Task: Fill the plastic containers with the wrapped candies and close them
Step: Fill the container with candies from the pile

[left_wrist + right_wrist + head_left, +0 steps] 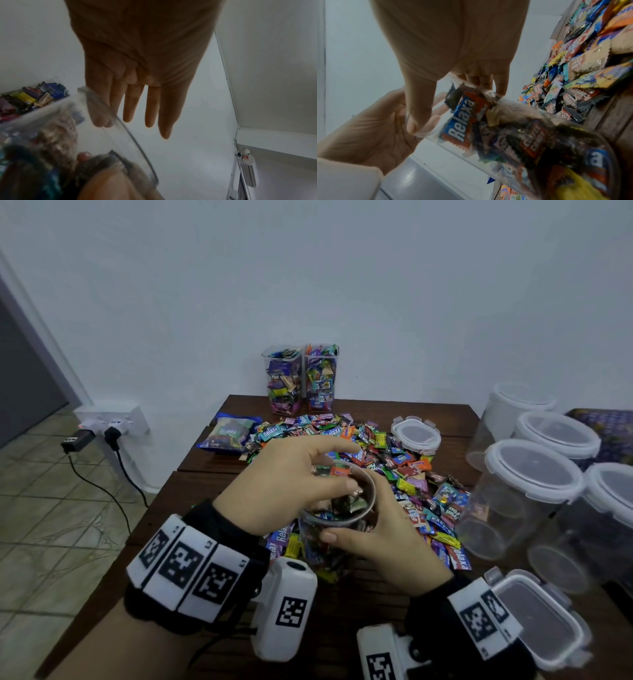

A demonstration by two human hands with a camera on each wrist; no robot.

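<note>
A round clear plastic container (337,520) stands at the near edge of the pile of wrapped candies (394,470), partly filled with them. My right hand (356,515) grips it, thumb on the near wall and fingers round the far right side; the right wrist view shows the same right hand (453,97) gripping the container (522,135) at its rim. My left hand (342,463) hovers over the mouth with straight fingers and holds nothing. Seen from the left wrist, my left hand (137,121) has empty fingers just above the rim (123,134).
Two square containers (284,378) (322,378) full of candies stand at the back by the wall. Several empty lidded containers (527,491) crowd the right side. A lid (416,436) lies behind the pile, another lid (537,618) near right. A blue candy bag (229,434) lies back left.
</note>
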